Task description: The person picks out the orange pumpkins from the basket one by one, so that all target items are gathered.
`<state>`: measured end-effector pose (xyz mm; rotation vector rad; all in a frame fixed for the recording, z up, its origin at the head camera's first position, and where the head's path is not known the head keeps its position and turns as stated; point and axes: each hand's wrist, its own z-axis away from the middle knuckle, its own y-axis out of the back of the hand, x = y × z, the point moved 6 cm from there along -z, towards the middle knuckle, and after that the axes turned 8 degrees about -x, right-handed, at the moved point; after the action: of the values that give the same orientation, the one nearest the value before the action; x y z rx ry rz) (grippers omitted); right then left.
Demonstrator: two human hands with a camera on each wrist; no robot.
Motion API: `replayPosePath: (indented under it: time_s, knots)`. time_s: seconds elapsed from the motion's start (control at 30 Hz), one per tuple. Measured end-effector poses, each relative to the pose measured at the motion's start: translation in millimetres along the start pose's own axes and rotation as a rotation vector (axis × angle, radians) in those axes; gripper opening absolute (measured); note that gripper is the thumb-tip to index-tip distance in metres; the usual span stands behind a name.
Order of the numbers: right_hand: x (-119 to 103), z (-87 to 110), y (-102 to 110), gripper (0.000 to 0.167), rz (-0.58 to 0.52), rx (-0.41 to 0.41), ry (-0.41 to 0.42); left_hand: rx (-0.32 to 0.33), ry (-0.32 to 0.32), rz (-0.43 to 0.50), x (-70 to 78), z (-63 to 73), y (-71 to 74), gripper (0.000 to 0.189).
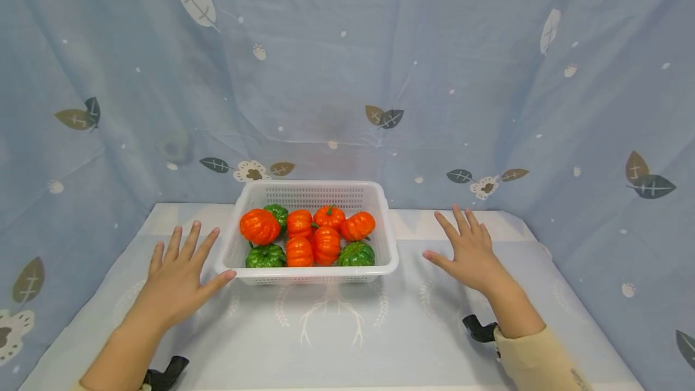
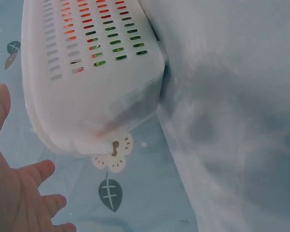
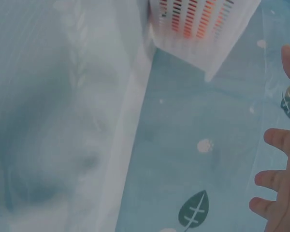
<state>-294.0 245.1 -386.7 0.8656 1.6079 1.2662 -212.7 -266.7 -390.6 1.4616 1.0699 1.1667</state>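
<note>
A basket point(image 1: 309, 272) of pumpkins point(image 1: 326, 246) sits at the table's point(image 1: 260, 349) back edge; the left hand point(image 1: 175, 280) and right hand point(image 1: 471, 255) flank it. Both spread wide, holding nothing.

We see a basket point(image 1: 309, 271) in smooth plastic, glossy ribbed pumpkins point(image 1: 327, 246), a matt, creased cloth backdrop point(image 1: 315, 71) and a smooth surface point(image 1: 250, 343).

1. Basket point(image 1: 306, 272): one, white, perforated, upright at the far side of the counter point(image 1: 250, 333).
2. Orange pumpkins point(image 1: 326, 246): I count six, glossy, ribbed, clustered inside.
3. Green pumpkins point(image 1: 356, 254): three, one behind, two in front.
</note>
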Motion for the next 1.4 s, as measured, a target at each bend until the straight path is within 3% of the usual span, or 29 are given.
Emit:
replayPosePath:
  time_s: [0.2,0.47,0.73,1.17,1.4]
  knots:
    - [-16,-10.8,-8,0.089,-0.019,0.013,0.043,-0.001,-0.022,0.054,1.2,-10.3,-5.6,0.091]
    - [-33,-25.0,-15,0.087,-0.036,0.016,0.109,0.065,-0.086,0.144,2.9,-18.4,-8.3,0.087]
    - [-48,-41.4,-19,0.085,-0.071,0.022,0.145,0.03,-0.078,0.246,3.7,-26.0,-13.1,0.084]
    - [-77,-65.4,-15,0.074,-0.118,0.047,0.211,0.062,-0.073,0.327,1.9,-27.1,-18.9,0.086]
    - [-86,-80.2,-20,0.068,-0.145,0.012,0.211,0.084,-0.101,0.35,4.1,-28.2,-19.8,0.084]
